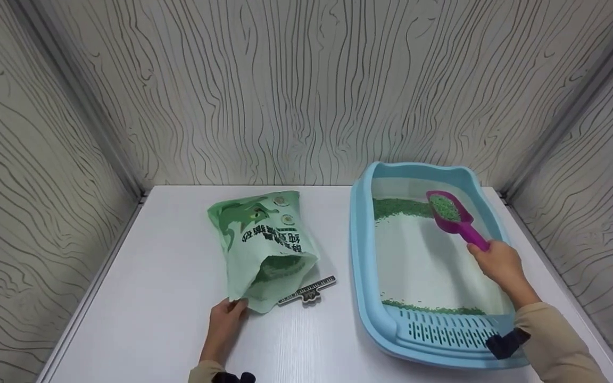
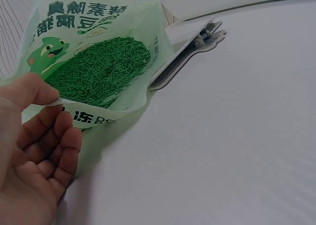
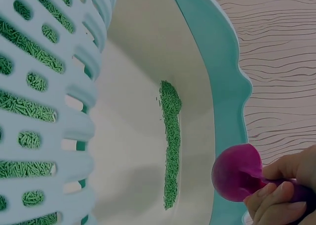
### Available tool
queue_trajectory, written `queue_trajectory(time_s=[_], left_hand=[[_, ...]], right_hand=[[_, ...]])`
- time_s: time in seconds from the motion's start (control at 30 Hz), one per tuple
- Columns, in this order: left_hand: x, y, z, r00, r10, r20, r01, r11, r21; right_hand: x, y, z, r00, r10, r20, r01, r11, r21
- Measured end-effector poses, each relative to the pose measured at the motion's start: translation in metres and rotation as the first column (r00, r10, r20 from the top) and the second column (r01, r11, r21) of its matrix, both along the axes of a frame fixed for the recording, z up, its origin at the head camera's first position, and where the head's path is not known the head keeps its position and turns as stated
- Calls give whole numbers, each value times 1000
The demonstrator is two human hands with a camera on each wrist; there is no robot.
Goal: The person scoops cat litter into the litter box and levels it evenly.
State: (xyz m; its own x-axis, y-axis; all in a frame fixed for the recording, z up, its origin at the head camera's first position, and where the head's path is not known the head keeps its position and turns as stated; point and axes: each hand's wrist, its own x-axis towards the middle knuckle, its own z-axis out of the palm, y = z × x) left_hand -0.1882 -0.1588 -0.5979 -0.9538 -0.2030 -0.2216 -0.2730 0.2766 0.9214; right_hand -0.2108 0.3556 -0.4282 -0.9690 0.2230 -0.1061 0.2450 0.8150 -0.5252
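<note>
My left hand [image 1: 224,325] pinches the rim of a pale green cat litter bag [image 1: 256,226] between thumb and fingers. The bag lies on its back with its mouth gaping towards me; green pellets [image 2: 101,71] show inside in the left wrist view. My right hand [image 1: 500,264] grips the handle of a purple scoop [image 1: 471,234], whose bowl carries a heap of green pellets [image 1: 446,208]. This scoop is over the right side of a blue litter box [image 1: 361,239]. Inside the box, a band of pellets [image 1: 402,207] runs along the far end, and a thin line lies at the near end.
A bear-shaped clip [image 1: 311,294] with a long ruler-like bar lies on the white table [image 1: 163,276], right beside the bag's mouth. The box has a slotted grid [image 1: 447,331] at its near end. Wood-patterned panels [image 1: 296,96] enclose the table behind and at both sides.
</note>
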Motion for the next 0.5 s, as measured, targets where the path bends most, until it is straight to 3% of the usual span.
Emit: queue_trajectory(time_s=[0.5], left_hand=[[0, 0, -1, 1000, 4, 11, -5, 999, 50]], right_hand=[[-18, 7, -3, 994, -37, 105, 47, 994, -95]])
